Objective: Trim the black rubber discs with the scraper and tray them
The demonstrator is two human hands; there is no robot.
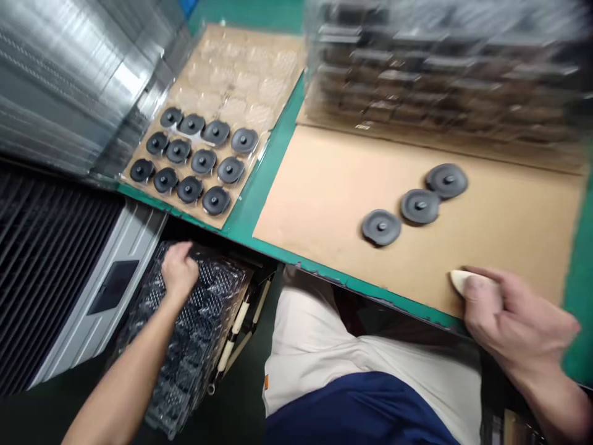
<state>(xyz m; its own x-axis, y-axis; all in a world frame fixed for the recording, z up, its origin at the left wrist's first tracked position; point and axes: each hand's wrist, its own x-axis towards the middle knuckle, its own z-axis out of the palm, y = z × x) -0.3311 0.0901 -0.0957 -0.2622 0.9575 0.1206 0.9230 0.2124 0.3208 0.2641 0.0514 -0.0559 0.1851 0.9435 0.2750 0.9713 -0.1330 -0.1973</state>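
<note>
My left hand (pixel 180 271), fingers curled, hovers over a stack of clear plastic trays (pixel 185 334) below the table edge. Whether anything sits inside those fingers is hidden. At the right, my right hand (pixel 514 315) grips a cream, blunt-pointed tool (pixel 459 281) over a cardboard sheet (pixel 315 191). Three black round discs with a raised centre stub lie on that sheet: a near disc (pixel 380 228), a middle disc (pixel 420 207) and a far disc (pixel 447 180). A clear tray (pixel 231 80) on the left holds several similar discs in its front rows; its back pockets hold none.
A tall stack of filled clear trays (pixel 440 80) stands behind the cardboard. More nested clear trays (pixel 92 74) rise at the upper left. A grey crate (pixel 106 296) stands at the left, beside a cream pipe frame (pixel 234 337). The tabletop (pixel 252 207) is green.
</note>
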